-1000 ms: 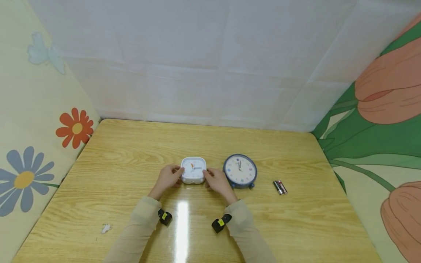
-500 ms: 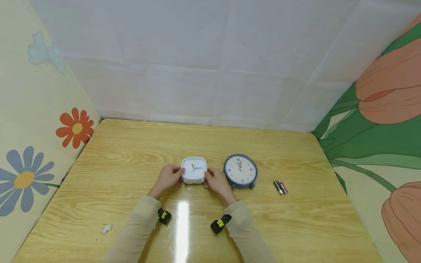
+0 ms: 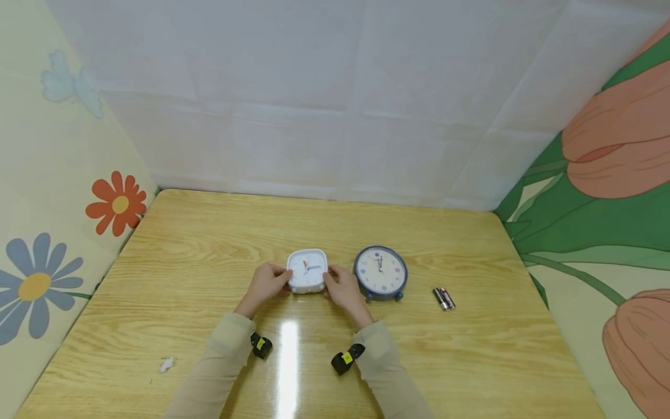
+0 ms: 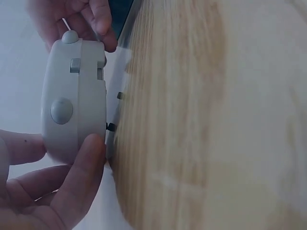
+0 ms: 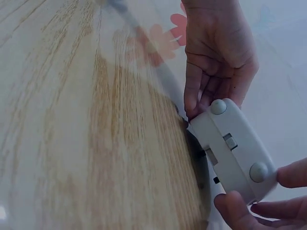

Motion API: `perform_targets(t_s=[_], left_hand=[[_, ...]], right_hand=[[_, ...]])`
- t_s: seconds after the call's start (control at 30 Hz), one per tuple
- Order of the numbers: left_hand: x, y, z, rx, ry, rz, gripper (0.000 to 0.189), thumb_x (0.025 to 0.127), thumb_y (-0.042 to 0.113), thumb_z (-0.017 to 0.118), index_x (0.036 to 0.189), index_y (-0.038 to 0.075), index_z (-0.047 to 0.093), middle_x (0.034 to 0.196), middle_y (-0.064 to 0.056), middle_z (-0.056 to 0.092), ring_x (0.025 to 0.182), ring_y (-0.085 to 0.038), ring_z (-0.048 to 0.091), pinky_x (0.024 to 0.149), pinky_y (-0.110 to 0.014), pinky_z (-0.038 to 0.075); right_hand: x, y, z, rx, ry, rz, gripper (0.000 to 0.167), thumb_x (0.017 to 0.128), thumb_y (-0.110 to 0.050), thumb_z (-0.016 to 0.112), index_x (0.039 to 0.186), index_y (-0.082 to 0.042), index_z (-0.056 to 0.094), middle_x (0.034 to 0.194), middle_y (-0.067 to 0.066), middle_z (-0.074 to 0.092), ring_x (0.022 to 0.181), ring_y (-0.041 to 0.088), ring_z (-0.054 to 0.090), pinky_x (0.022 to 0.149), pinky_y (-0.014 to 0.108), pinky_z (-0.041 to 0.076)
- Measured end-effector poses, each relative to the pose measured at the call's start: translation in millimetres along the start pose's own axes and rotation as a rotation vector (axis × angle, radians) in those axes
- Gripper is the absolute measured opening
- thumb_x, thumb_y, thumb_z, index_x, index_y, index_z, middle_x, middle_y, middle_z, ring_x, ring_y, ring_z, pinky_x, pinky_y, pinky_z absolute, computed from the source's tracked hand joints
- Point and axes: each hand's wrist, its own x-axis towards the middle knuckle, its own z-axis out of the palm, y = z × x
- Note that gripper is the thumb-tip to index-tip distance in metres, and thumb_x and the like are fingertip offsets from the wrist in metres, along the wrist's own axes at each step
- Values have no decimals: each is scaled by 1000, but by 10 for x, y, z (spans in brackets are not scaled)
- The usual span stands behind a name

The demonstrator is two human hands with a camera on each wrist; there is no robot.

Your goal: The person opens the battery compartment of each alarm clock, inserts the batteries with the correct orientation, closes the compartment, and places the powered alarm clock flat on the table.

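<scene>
Both hands hold a white alarm clock (image 3: 307,273) with rounded corners, its dial facing up in the head view. My left hand (image 3: 267,285) grips its left side, thumb on the front edge and fingers behind. On the opposite side, my right hand (image 3: 344,290) pinches the case in the same way. The left wrist view shows the clock's underside (image 4: 69,91) with two round feet and a small grey tab between them. Small black knobs stick out of its back, close over the tabletop (image 4: 168,120).
A round blue-rimmed alarm clock (image 3: 380,272) lies face up just right of my right hand. Farther right, two batteries (image 3: 444,298) lie side by side. A small white scrap (image 3: 167,365) is at the table's lower left. Fabric walls border the back and sides.
</scene>
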Motion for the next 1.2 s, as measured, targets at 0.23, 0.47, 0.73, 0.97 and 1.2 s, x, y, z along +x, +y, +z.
perform_targets(t_s=[0.23,0.47,0.73,0.97,1.2], left_hand=[[-7,-21,14,-16,10,8,22,89,7,55,92,-12,67,66,-14,64,50,-14,60,50,-26,52],[-8,-11,31,-25,38,-3,21,87,7,59,94,-12,66,69,-17,65,50,-15,61,50,-26,52],[-21,3,51,26,102,51,18,84,7,62,91,-9,68,70,-16,66,51,-14,59,47,-24,50],[-28,29,86,-11,118,67,18,82,3,63,94,-11,66,78,-21,65,52,-15,60,49,-26,52],[-24,32,107,-22,116,100,19,81,0,63,94,-14,65,77,-22,65,52,-19,61,49,-27,52]], right_hand=[[-14,-33,-9,-2,28,-3,37,91,-12,54,123,5,52,107,20,59,63,20,62,55,27,52],[-23,-28,-9,-23,34,8,39,91,-14,55,125,4,50,109,19,57,63,21,62,54,25,52],[-36,-24,-28,-19,52,-5,43,90,-16,57,127,4,49,108,18,58,61,21,63,52,25,51],[-52,-66,-47,2,82,-1,46,86,-17,61,127,1,50,100,16,59,62,23,63,51,26,51],[-42,-86,-61,-34,107,-49,48,84,-19,63,127,-1,51,97,14,59,59,16,60,49,24,48]])
